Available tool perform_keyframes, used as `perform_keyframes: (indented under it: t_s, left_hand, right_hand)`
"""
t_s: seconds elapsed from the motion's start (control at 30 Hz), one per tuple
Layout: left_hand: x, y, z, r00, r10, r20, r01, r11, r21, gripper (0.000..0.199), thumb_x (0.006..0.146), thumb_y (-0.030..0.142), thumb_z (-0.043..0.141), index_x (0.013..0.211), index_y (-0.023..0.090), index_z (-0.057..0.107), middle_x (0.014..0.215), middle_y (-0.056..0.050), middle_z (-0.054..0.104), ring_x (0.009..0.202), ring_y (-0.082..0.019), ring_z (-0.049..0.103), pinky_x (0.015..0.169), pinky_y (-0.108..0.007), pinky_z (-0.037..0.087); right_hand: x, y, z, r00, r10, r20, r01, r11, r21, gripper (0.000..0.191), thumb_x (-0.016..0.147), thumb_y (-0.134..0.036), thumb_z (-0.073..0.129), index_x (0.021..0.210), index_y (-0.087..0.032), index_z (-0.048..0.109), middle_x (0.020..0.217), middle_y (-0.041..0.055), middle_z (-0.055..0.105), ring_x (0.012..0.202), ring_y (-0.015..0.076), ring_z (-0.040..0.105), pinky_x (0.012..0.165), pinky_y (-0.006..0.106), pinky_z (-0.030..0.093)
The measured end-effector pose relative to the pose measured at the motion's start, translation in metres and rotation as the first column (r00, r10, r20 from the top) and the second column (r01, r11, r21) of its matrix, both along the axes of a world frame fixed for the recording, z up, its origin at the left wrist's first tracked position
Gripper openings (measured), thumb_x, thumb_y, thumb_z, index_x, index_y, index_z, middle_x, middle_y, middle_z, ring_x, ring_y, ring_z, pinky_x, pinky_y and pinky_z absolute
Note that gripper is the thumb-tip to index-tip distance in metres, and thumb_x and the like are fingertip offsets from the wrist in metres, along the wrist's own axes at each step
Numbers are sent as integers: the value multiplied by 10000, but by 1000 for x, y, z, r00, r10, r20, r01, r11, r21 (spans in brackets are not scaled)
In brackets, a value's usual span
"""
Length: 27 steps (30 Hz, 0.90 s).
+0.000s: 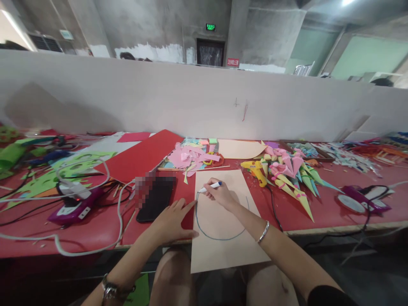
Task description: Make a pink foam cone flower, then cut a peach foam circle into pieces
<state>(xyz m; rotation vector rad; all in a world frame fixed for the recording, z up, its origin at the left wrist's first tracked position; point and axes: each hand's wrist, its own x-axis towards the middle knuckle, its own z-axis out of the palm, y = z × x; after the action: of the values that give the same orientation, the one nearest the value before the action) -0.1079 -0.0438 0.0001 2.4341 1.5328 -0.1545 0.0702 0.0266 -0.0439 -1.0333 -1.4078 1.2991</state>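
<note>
A sheet of cream paper (pixel 223 256) lies at the front of the red table, its near edge hanging over my lap. My right hand (pixel 219 194) grips a white marker (pixel 207 188) with a blue end, its tip on the paper's upper left. A dark curved line (pixel 219 239) forms an open U across the sheet. My left hand (pixel 175 219) rests with fingers apart at the paper's left edge, the fingertips and thumb touching it. Just beyond that hand lies a black phone (pixel 159 197).
A yellow glue gun (pixel 257 171) lies right of the paper, beside folded paper cones (pixel 291 182). Pink paper scraps (pixel 188 156) and a red sheet (pixel 143 155) lie behind. Purple power strips (pixel 75 210) with white cables (pixel 119 212) flank the work. A white partition (pixel 178 102) stands behind.
</note>
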Motion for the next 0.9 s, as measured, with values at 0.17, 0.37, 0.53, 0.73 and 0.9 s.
perform_keyframes:
  t_s: [0.17,0.37,0.53,0.73,0.9]
  left_hand:
    - [-2,0,-3,1000,0,5,0,1000,15,856,637,603,527,1350,183,308,1194,-148,467,1104,-303,463,911,-402,371]
    - [-3,1,-4,1000,-5,19,4,1000,12,848,634,601,530,1344,189,318,1186,-143,469,1089,-306,471,899,-411,376]
    - [-5,2,-6,999,-8,46,7,1000,17,832,636,592,530,1337,192,328,1180,-131,481,1111,-297,460,921,-398,360]
    - [-6,3,-7,999,-8,36,8,1000,14,831,631,609,517,1333,205,332,1254,-135,448,1164,-301,421,951,-408,333]
    - [-3,3,-1,1000,-2,-8,2,1000,2,852,639,604,512,1345,171,312,1260,-153,446,1167,-304,421,947,-401,342]
  right_hand:
    - [1,11,-4,998,-63,9,62,998,29,281,691,-453,559,628,-193,475,494,-42,522,417,75,460,393,180,344]
    - [6,18,-3,986,-161,35,159,986,45,250,694,-438,534,637,-206,460,488,-50,499,425,87,467,404,190,358]
    - [16,20,-3,968,-240,75,234,969,83,216,696,-414,520,637,-217,455,504,-46,497,455,101,485,422,198,376]
    - [27,18,-6,937,-326,123,312,942,120,191,705,-413,506,638,-242,455,497,-59,476,427,105,459,400,201,364]
    - [36,13,-6,917,-376,132,359,923,140,182,710,-403,506,633,-248,448,498,-63,464,420,103,456,392,195,359]
